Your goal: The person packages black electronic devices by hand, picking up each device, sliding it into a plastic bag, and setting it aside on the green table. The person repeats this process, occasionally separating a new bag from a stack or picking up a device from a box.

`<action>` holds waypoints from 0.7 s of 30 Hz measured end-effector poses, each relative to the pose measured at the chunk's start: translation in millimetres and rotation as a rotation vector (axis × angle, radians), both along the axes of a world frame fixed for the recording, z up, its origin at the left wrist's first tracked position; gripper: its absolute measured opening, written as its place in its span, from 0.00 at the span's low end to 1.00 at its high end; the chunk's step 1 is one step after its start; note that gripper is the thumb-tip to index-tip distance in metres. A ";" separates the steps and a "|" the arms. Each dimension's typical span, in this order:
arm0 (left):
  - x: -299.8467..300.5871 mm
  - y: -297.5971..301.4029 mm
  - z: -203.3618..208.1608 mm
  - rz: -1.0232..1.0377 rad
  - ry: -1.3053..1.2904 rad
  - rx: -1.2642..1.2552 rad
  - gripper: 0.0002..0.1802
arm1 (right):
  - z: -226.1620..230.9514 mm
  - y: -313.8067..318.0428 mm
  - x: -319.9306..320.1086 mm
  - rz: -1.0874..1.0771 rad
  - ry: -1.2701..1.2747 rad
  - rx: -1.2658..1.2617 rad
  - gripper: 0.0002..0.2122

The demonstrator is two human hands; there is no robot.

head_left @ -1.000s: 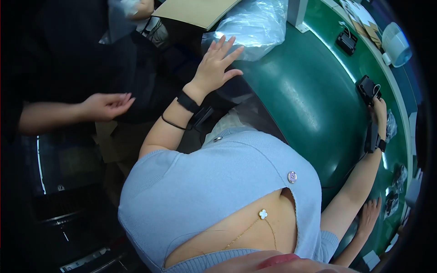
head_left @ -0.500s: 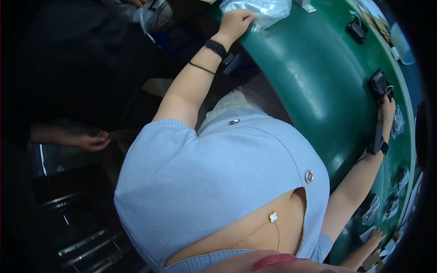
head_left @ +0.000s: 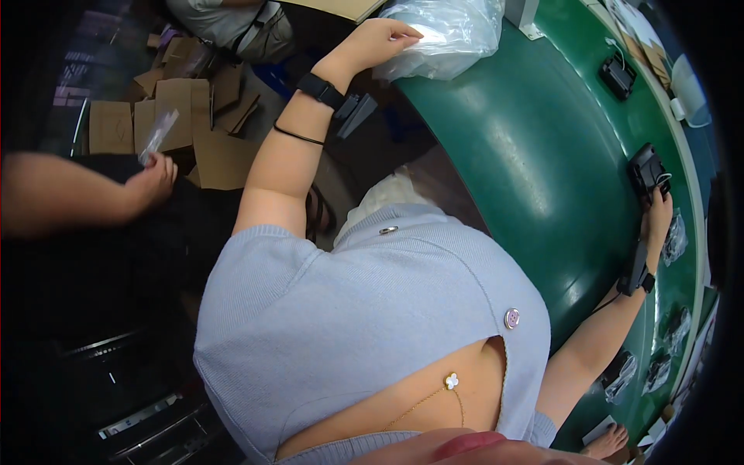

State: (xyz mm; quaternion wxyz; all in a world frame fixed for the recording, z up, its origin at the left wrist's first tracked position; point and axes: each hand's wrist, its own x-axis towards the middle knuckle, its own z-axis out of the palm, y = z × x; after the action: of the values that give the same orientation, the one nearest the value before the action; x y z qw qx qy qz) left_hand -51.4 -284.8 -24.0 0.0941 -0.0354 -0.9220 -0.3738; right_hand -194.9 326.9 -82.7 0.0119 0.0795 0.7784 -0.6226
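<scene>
My left hand reaches to the far end of the green table, fingertips pinched at the near side of a clear plastic bag. What lies inside the bag is hard to make out. At the right, the fingers of my right hand are at the near end of a black boxy device with a pale cable looped on it. A long dark piece lies along that wrist; whether it belongs to the device I cannot tell.
Another black device sits farther up the green table. Bagged items lie along its right side. A co-worker's hand rests at lower right. At left, another person's hand holds clear plastic near cardboard boxes.
My left hand has shifted left and slightly down in view, still at the bag. The right hand stays by the device. The person at left has moved, uncovering cardboard boxes.
</scene>
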 end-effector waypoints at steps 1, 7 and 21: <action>0.0 0.1 1.5 -0.045 -0.007 0.035 0.15 | 1.9 0.1 5.8 -0.001 0.003 0.001 0.14; 3.6 15.4 -2.4 -0.212 0.273 -0.268 0.16 | 0.6 6.2 16.0 0.009 0.024 0.050 0.14; -12.8 9.5 50.2 -0.198 0.114 -0.344 0.12 | 12.6 -7.3 26.5 0.048 0.121 0.182 0.12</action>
State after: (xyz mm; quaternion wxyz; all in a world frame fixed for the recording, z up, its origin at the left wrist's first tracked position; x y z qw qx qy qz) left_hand -64.3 -275.3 26.1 0.1015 -0.1623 -0.9575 -0.2157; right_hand -168.4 319.7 -70.1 -0.0276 0.0238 0.8326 -0.5526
